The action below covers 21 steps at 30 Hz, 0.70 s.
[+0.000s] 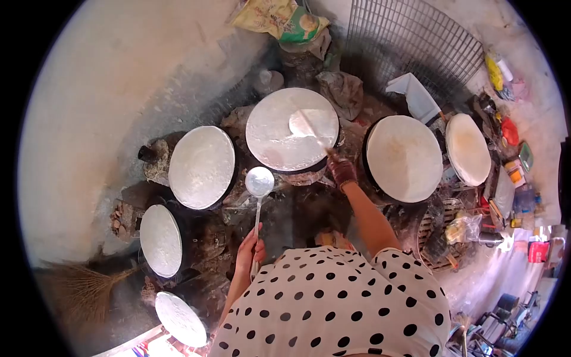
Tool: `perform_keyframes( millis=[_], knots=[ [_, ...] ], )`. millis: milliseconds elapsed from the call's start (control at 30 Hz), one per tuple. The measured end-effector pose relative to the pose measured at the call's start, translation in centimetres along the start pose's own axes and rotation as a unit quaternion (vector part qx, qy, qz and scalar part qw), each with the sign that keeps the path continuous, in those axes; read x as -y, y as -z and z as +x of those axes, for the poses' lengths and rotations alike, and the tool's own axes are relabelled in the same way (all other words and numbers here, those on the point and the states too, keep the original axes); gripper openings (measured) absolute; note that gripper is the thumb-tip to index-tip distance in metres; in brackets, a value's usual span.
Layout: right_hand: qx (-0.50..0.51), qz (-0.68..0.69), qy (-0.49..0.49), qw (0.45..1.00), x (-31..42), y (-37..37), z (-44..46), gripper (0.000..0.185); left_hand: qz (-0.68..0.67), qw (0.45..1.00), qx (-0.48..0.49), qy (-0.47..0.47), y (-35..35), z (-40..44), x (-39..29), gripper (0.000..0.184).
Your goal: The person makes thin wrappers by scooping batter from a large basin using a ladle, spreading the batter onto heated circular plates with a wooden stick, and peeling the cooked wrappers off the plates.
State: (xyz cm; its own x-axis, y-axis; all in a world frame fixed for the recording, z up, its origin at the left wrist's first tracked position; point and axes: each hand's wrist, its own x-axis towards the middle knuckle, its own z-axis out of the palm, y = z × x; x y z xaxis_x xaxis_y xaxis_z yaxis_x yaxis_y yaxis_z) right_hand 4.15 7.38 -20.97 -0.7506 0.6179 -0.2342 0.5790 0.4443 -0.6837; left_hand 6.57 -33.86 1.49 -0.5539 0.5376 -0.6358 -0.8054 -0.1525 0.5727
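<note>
My left hand is closed around the long handle of a metal ladle, its bowl raised in front of me. On my right hand is a dark glove, with fingers wrapped round the handle of a spreader. The pale, flat head of that spreader rests on the white batter covering the round griddle at the centre. To the left, another batter-covered griddle stands closest to the ladle. Right of my gloved hand, a large round flatbread with a faintly browned middle lies on its griddle.
More white rounds lie on griddles at the left, lower left and far right. A straw broom leans at the left wall. Behind stand a wire rack and a yellow-green bag. A wicker basket sits at right.
</note>
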Motion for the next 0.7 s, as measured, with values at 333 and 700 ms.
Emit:
perform_keyframes(
  millis=[333,700],
  knots=[
    [-0.069,0.078,0.148,0.983,-1.9,-0.5,0.8,0.031,0.042,0.999,0.005,0.023,0.8,3.0,0.0,0.043],
    [-0.066,-0.295,0.162,0.939,2.9,8.7,-12.6,0.043,0.238,0.968,-0.023,-0.080,-4.6,16.5,-5.6,0.023]
  ],
)
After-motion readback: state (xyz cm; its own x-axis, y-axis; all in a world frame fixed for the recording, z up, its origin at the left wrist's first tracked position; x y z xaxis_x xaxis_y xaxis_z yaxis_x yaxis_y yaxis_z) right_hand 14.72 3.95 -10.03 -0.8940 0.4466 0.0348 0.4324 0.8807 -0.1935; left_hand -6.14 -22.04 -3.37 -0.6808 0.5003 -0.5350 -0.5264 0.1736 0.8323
